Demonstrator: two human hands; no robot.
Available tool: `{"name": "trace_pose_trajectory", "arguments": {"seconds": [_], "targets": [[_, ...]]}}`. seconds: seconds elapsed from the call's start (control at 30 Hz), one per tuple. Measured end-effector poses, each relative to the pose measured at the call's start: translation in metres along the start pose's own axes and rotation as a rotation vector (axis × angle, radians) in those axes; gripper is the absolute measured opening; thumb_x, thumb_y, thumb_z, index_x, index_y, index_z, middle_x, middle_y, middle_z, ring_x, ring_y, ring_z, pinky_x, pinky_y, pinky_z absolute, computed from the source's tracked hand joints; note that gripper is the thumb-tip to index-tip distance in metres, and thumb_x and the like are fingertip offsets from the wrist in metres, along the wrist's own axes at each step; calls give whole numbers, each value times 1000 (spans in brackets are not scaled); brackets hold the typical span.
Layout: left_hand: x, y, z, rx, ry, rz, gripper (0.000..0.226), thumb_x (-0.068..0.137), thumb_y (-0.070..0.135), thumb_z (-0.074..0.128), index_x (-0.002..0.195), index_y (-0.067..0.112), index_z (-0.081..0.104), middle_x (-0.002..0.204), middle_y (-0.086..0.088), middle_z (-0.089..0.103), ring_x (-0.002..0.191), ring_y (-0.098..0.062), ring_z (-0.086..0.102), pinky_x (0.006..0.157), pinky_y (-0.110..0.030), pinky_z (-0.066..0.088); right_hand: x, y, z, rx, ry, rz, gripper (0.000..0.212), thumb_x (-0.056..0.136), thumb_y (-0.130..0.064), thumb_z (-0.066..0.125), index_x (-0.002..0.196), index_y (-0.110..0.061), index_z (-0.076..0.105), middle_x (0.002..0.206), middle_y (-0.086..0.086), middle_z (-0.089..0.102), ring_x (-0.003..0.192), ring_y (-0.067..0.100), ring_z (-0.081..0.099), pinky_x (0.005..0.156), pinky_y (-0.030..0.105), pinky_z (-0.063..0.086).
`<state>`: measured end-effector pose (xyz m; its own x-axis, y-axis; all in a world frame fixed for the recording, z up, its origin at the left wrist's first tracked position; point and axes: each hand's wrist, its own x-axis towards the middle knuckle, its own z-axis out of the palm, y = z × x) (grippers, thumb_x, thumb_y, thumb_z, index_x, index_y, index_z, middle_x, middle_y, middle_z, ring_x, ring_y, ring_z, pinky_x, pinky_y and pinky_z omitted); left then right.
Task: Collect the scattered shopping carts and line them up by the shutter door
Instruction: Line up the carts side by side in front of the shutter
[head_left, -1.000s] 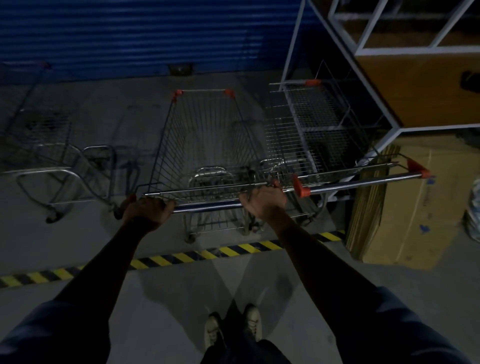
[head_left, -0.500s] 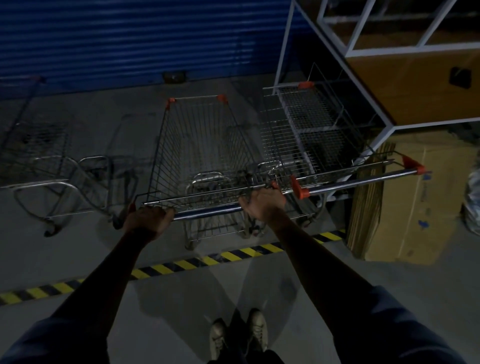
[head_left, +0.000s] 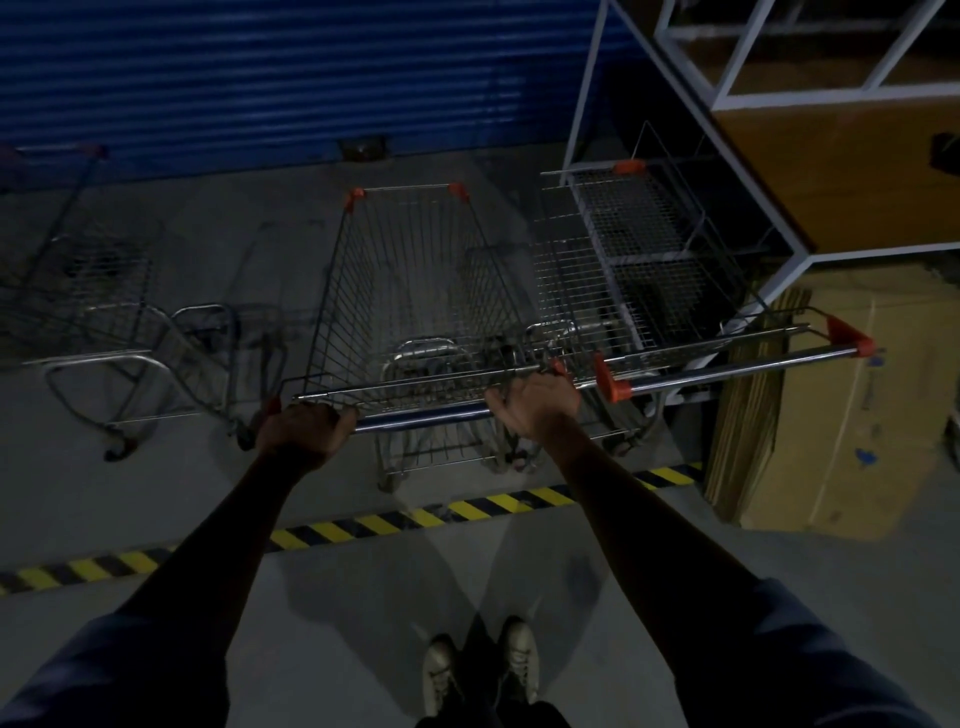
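Two hands on a cart handle by the blue shutter

Two hands held the push bar of a wire shopping cart (head_left: 415, 291) in a dim loading area. The left hand (head_left: 301, 428) wrapped its fingers fully round the bar's left end, and the right hand (head_left: 535, 402) curled tight round the bar near its right end. The middle cart pointed nose-first at the blue shutter door (head_left: 291, 78), stopping short of it with bare floor between. Its rear wheels stood just past a yellow-and-black striped floor line (head_left: 363, 527).

Just beside it on the right stood a second cart (head_left: 623, 249), roughly parallel, its orange-capped handle (head_left: 737, 364) jutting toward a stack of cardboard boxes (head_left: 857, 405). I could not tell whether the two baskets touched. A white metal frame (head_left: 737, 98) rose behind that cart.

Well apart on the left, a third cart (head_left: 88, 291) sat in shadow, also near the shutter and facing the same way.

The person's pale shoes (head_left: 478, 670) stood close together on the grey floor, behind the striped line.
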<state>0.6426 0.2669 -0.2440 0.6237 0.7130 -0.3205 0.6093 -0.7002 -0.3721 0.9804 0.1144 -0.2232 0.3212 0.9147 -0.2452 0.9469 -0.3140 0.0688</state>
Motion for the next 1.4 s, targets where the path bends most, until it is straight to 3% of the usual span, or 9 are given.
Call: {"name": "trace_pose_trajectory", "arguments": {"seconds": [0.1, 0.17, 0.23, 0.37, 0.7, 0.93, 1.0, 1.1, 1.4], "targets": [[-1, 0, -10, -39, -45, 1, 46, 104, 50, 31, 147, 37, 42, 125, 1, 68, 118, -31, 64, 113, -63, 34, -3, 1, -5, 44, -73, -23, 123, 76, -82, -33, 94, -15, 69, 65, 3, 58, 54, 19, 50, 56, 29, 35], [-1, -5, -10, -261, 51, -43, 52, 103, 53, 27, 134, 26, 59, 124, -6, 69, 117, -34, 64, 110, -58, 41, -5, -4, -12, 169, -15, -6, 102, 98, -77, -2, 113, -6, 69, 87, 15, 68, 78, 32, 64, 72, 35, 46], [-3, -15, -7, -557, 244, -34, 48, 101, 46, 33, 112, 16, 69, 112, -12, 69, 107, -35, 67, 97, -50, 51, -6, -18, -28, 365, -35, 3, 71, 108, -58, 32, 126, 1, 65, 116, 31, 65, 112, 44, 63, 79, 22, 42], [-33, -68, 2, -871, 465, -191, 12, 96, 25, 59, 105, 18, 64, 108, -7, 59, 98, -34, 62, 84, -44, 55, 10, -85, -65, 185, 140, -69, 91, 83, -76, 7, 117, -22, 72, 113, 12, 73, 109, 35, 69, 93, 42, 51], [-178, -295, 102, -619, 500, -582, 54, 97, 54, 45, 123, 14, 70, 125, -11, 69, 115, -35, 64, 87, -46, 56, 59, -382, -128, 227, 296, -282, 62, 103, -62, 41, 117, -9, 71, 118, 17, 71, 116, 34, 64, 102, 38, 48], [-235, -450, 163, -523, 486, -651, 42, 102, 47, 55, 125, 14, 68, 128, -9, 66, 120, -33, 59, 88, -45, 53, 77, -599, -146, 309, 322, -404, 69, 97, -69, 33, 112, -17, 74, 118, 11, 73, 117, 31, 65, 101, 38, 50], [-241, -484, 183, -515, 474, -671, 41, 103, 47, 55, 126, 15, 69, 130, -7, 66, 120, -32, 58, 86, -44, 54, 91, -647, -152, 284, 352, -462, 63, 100, -63, 43, 120, -11, 72, 123, 16, 72, 120, 33, 64, 103, 40, 49], [-242, -527, 211, -510, 453, -700, 42, 104, 46, 53, 127, 15, 68, 131, -8, 65, 120, -32, 58, 84, -44, 55, 120, -708, -169, 262, 317, -468, 75, 98, -66, 32, 135, -9, 64, 137, 15, 66, 131, 33, 57, 109, 44, 46], [-199, -631, 268, -489, 362, -740, 58, 101, 54, 36, 129, 13, 67, 132, -7, 63, 123, -32, 56, 89, -46, 56, 256, -857, -182, 281, 237, -483, 60, 101, -50, 38, 124, -1, 63, 129, 22, 64, 128, 40, 55, 113, 54, 40]]}}
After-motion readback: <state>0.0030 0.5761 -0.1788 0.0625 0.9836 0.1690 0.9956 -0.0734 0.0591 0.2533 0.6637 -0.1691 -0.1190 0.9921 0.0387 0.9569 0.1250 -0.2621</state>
